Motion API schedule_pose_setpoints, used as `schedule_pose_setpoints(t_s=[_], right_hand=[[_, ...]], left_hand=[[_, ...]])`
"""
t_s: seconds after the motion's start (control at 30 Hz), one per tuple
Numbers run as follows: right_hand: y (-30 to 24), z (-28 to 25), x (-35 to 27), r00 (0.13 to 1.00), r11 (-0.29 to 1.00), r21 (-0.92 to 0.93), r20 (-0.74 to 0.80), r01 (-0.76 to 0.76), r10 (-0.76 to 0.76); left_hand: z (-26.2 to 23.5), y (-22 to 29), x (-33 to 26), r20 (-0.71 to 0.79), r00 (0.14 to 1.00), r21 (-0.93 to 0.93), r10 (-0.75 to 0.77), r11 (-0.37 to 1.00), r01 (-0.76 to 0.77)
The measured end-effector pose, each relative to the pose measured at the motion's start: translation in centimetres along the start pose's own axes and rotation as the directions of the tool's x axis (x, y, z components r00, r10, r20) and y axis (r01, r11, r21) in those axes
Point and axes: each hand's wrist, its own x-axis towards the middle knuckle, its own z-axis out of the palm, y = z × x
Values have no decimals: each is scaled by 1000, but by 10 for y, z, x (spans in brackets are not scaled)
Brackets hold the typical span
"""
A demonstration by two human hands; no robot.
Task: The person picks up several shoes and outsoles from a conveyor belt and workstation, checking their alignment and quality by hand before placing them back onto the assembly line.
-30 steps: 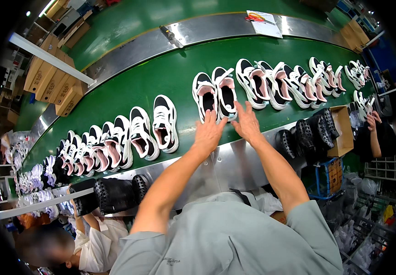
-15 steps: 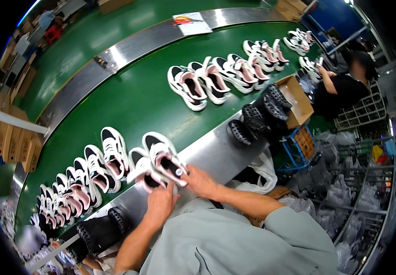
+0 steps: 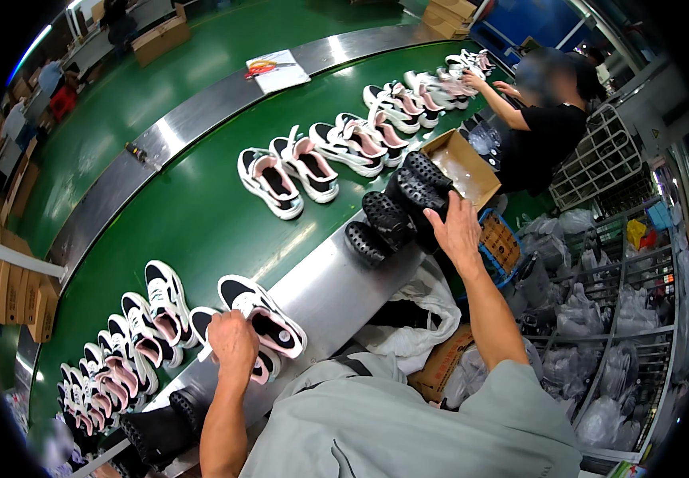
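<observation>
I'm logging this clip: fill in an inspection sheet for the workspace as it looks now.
Surface: green belt, metal edge.
Things: sneakers lined up in two groups; black pieces on the metal edge.
Clutter: scissors on white paper; open carton beside the black pieces.
Hands: left hand curled over a sneaker, grip unclear; right hand open by the black pieces, contact unclear.
Cables: nothing seen.
Surroundings: co-worker in black; rack with plastic bags; stacked boxes.
</observation>
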Motion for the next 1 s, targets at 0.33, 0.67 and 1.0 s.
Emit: schedule_pose_setpoints(t_s=[0.33, 0.67, 1.0], right_hand=[[31, 17, 27, 969, 976, -147, 213, 158, -125], [-131, -45, -138, 572, 757, 619, 551, 208, -608], [-152, -19, -147, 590, 872, 489, 701, 11, -400]], left_hand=[[8, 4, 5, 121, 990, -375, -74, 920, 114], [12, 2, 24, 285, 958, -375, -40, 915, 150], [22, 8, 32, 302, 894, -491, 332, 858, -152]])
